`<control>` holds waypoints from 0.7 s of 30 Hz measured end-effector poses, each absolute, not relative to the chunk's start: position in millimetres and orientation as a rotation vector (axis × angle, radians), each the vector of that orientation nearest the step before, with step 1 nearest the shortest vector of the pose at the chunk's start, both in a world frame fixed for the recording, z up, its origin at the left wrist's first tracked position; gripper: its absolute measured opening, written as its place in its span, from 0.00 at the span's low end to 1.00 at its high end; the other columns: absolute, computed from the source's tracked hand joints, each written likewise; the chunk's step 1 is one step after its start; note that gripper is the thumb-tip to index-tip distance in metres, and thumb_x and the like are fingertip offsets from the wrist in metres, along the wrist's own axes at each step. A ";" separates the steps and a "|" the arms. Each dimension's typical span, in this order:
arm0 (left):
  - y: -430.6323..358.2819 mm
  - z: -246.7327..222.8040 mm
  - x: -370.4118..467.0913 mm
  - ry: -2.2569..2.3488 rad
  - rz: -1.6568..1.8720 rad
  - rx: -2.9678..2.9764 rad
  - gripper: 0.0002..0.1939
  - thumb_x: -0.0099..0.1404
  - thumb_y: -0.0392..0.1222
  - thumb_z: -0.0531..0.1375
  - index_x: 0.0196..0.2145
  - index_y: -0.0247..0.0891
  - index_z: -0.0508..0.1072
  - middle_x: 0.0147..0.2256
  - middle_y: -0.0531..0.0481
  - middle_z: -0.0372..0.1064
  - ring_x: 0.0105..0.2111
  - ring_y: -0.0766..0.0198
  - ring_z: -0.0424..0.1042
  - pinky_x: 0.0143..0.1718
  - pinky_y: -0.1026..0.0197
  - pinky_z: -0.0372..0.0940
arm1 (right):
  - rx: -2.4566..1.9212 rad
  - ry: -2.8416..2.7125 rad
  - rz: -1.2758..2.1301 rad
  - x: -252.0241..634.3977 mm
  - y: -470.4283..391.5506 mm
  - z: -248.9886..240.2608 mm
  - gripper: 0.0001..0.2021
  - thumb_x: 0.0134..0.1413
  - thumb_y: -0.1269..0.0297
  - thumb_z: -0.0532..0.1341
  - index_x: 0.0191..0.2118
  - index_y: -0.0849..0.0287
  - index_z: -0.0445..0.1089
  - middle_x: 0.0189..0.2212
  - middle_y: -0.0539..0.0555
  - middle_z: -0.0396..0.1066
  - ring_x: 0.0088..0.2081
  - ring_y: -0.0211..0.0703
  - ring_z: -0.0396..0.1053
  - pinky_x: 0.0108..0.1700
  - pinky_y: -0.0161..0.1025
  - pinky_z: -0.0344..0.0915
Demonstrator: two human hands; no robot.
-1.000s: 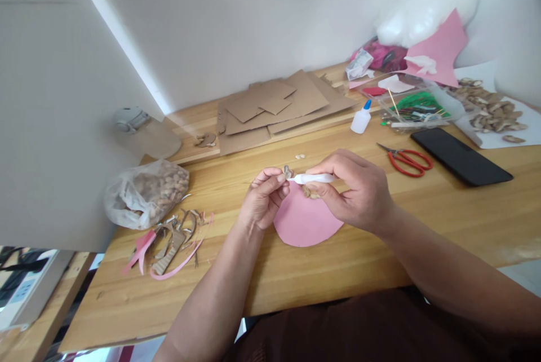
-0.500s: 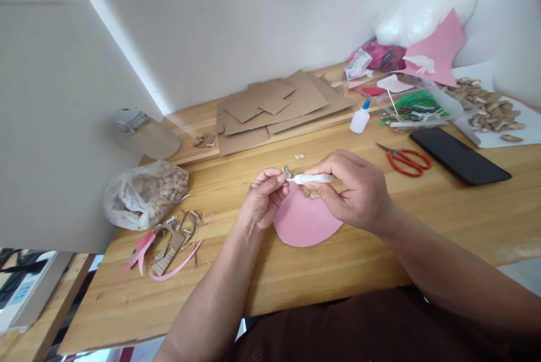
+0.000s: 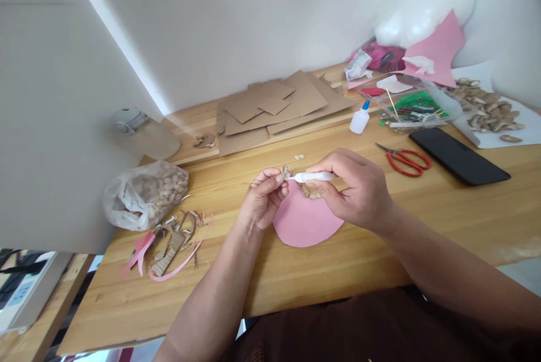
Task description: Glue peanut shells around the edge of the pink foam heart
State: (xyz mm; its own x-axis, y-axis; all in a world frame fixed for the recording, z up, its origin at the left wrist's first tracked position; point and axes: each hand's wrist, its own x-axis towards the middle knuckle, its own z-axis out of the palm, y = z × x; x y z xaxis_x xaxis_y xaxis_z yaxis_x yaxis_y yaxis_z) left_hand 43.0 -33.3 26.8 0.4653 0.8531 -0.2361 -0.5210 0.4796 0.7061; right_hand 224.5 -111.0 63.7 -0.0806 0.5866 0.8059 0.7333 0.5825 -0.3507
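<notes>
Between thumb and fingertips, my left hand (image 3: pixel 264 195) pinches a small brownish shell piece (image 3: pixel 286 172). My right hand (image 3: pixel 355 187) is wrapped round a white glue tube (image 3: pixel 313 177), which lies roughly level with its thin tip pointing left at the shell piece; whether tip and shell touch is too small to tell. Below both hands a pink round sheet (image 3: pixel 307 221) lies on the wooden table, with several shell pieces (image 3: pixel 313 195) near its upper edge, partly hidden by my right hand. Two small pale bits (image 3: pixel 299 157) lie just beyond.
Red-handled scissors (image 3: pixel 408 162), a black phone (image 3: pixel 460 156) and a blue-capped bottle (image 3: pixel 359 118) lie or stand at right. Shell pieces (image 3: pixel 494 108) are heaped on white paper. Cardboard sheets (image 3: pixel 279 105) are at the back; a bag of shells (image 3: pixel 147 193) and scraps (image 3: pixel 173 249) sit left.
The glue tube has shifted very slightly in my right hand's grip, and the shell piece in my left hand is tilted a little differently. Everything else looks the same.
</notes>
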 end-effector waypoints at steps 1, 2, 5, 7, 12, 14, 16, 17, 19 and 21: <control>-33.3 27.0 43.1 0.629 0.911 0.602 0.17 0.44 0.34 0.77 0.28 0.35 0.75 0.27 0.52 0.76 0.24 0.72 0.73 0.26 0.72 0.72 | -1.088 -1.766 -0.172 224.3 -110.9 63.7 0.04 0.59 0.72 0.63 0.38 0.56 0.71 0.30 0.52 0.74 0.32 0.43 0.71 0.36 0.40 0.67; -33.4 27.2 43.2 0.629 0.912 0.601 0.17 0.44 0.34 0.77 0.28 0.35 0.75 0.27 0.52 0.77 0.24 0.72 0.73 0.26 0.72 0.72 | -1.088 -1.767 -0.169 224.0 -110.8 63.6 0.04 0.59 0.72 0.63 0.38 0.57 0.71 0.30 0.52 0.74 0.32 0.43 0.71 0.36 0.40 0.67; -33.4 27.1 43.3 0.629 0.911 0.596 0.17 0.44 0.34 0.78 0.29 0.35 0.76 0.27 0.51 0.77 0.24 0.72 0.73 0.26 0.72 0.72 | -1.081 -1.767 -0.163 223.5 -110.5 63.2 0.04 0.59 0.72 0.63 0.38 0.57 0.72 0.30 0.52 0.74 0.32 0.43 0.71 0.36 0.40 0.67; -33.1 26.6 43.0 0.628 0.909 0.593 0.17 0.43 0.34 0.78 0.29 0.35 0.76 0.27 0.51 0.77 0.24 0.72 0.73 0.26 0.72 0.72 | -1.081 -1.766 -0.167 223.8 -110.3 62.7 0.04 0.59 0.72 0.63 0.38 0.57 0.72 0.30 0.52 0.74 0.32 0.43 0.71 0.36 0.40 0.67; -32.4 25.0 41.6 0.622 0.914 0.587 0.16 0.44 0.33 0.78 0.29 0.35 0.76 0.27 0.51 0.76 0.24 0.71 0.74 0.27 0.72 0.73 | -1.088 -1.759 -0.185 226.1 -109.7 61.3 0.03 0.59 0.72 0.63 0.38 0.57 0.71 0.30 0.52 0.74 0.32 0.42 0.71 0.35 0.40 0.67; -32.2 24.6 41.3 0.622 0.915 0.587 0.16 0.44 0.33 0.77 0.29 0.35 0.76 0.28 0.51 0.77 0.25 0.71 0.74 0.27 0.72 0.73 | -1.093 -1.757 -0.195 226.8 -109.5 61.1 0.03 0.59 0.71 0.63 0.38 0.57 0.71 0.30 0.52 0.74 0.32 0.43 0.71 0.35 0.40 0.67; -32.2 24.3 41.2 0.623 0.916 0.588 0.16 0.44 0.34 0.78 0.29 0.35 0.76 0.28 0.51 0.77 0.25 0.71 0.74 0.27 0.72 0.73 | -1.096 -1.754 -0.199 227.1 -109.4 61.3 0.03 0.58 0.71 0.64 0.37 0.57 0.71 0.30 0.52 0.74 0.32 0.43 0.71 0.35 0.40 0.68; -32.1 24.1 41.2 0.625 0.917 0.588 0.16 0.44 0.34 0.78 0.29 0.35 0.76 0.28 0.51 0.77 0.25 0.71 0.74 0.27 0.72 0.73 | -1.095 -1.752 -0.202 227.2 -109.3 61.6 0.03 0.58 0.71 0.64 0.37 0.56 0.71 0.30 0.52 0.74 0.32 0.43 0.71 0.35 0.40 0.68; -32.1 23.9 41.4 0.627 0.916 0.591 0.16 0.44 0.34 0.77 0.29 0.36 0.76 0.28 0.51 0.77 0.25 0.71 0.74 0.27 0.72 0.73 | -1.092 -1.751 -0.208 227.1 -109.1 62.3 0.03 0.58 0.72 0.64 0.37 0.57 0.71 0.30 0.52 0.74 0.32 0.43 0.71 0.35 0.40 0.68; -32.2 23.9 41.6 0.628 0.915 0.595 0.16 0.44 0.34 0.77 0.29 0.36 0.76 0.27 0.51 0.76 0.25 0.70 0.74 0.27 0.72 0.72 | -1.090 -1.748 -0.215 227.0 -109.1 62.9 0.04 0.58 0.72 0.64 0.37 0.56 0.71 0.30 0.52 0.74 0.32 0.43 0.72 0.35 0.40 0.68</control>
